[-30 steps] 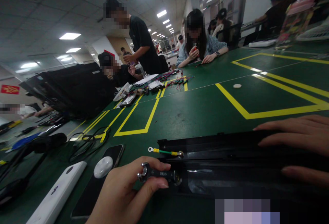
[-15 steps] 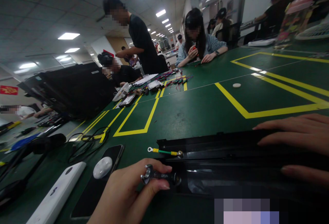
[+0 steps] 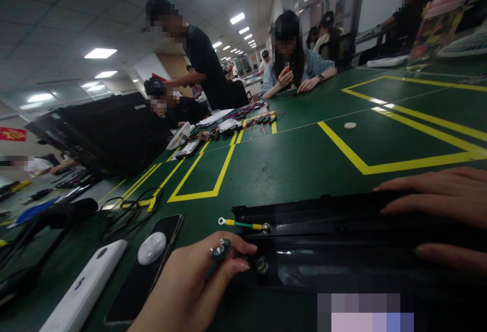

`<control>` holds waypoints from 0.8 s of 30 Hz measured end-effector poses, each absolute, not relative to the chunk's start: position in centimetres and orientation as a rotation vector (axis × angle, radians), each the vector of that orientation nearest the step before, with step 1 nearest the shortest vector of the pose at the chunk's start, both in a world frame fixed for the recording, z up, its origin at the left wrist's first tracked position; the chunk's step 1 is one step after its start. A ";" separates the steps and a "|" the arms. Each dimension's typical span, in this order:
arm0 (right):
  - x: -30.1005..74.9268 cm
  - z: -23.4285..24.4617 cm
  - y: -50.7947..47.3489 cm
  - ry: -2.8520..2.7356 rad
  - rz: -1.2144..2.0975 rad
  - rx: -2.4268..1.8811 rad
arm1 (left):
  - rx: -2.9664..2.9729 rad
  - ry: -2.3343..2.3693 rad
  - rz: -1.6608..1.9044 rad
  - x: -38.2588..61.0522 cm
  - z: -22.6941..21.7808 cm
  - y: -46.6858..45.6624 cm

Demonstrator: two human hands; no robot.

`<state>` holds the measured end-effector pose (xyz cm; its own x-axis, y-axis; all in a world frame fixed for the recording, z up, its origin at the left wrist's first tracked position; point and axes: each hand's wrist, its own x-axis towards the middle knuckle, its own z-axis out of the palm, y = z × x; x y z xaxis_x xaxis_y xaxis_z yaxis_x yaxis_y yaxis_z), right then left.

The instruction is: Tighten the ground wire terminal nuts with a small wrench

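In the head view, my left hand (image 3: 194, 273) pinches a small metal wrench (image 3: 220, 251) between thumb and forefinger. Its open jaw points up and toward the left; the other end is at a nut (image 3: 262, 265) on a black metal housing (image 3: 342, 251). Whether it is seated on the nut I cannot tell. A green-yellow ground wire (image 3: 245, 225) with ring ends is fixed to the housing at one end, its other ring free over the table. My right hand (image 3: 441, 205), fingers spread, lies over the housing's right part and holds nothing.
Left of my left hand lie a dark phone (image 3: 167, 235) with a white round case (image 3: 152, 249) on it, a white power bank (image 3: 85, 286) and a coiled black cable (image 3: 131, 210). Yellow tape marks the green table (image 3: 281, 169). Several people sit or stand beyond.
My left hand has turned the wrench slightly; its jaw has tilted and the nut now shows more clearly. The right hand stays put. A standing person across the table has leaned to the left.
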<state>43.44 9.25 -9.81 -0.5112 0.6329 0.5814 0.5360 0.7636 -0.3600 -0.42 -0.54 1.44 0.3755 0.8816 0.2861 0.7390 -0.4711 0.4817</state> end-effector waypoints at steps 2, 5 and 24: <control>43.4 -9.3 9.4 -2.255 0.097 -0.901 | 2.343 1.430 0.772 -0.3 1.5 -0.6; 43.5 -8.3 9.7 -2.402 -0.136 -1.019 | 2.265 1.460 0.856 -0.6 1.7 -0.6; 43.6 -7.8 10.1 -2.507 -0.293 -1.049 | 2.202 1.372 0.877 -0.9 1.4 -0.6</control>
<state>43.60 10.13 -7.77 -0.6351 0.6326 0.4433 0.7177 0.6954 0.0359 -0.94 -0.58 1.42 0.3210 0.8989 0.2981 0.6479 -0.4380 0.6232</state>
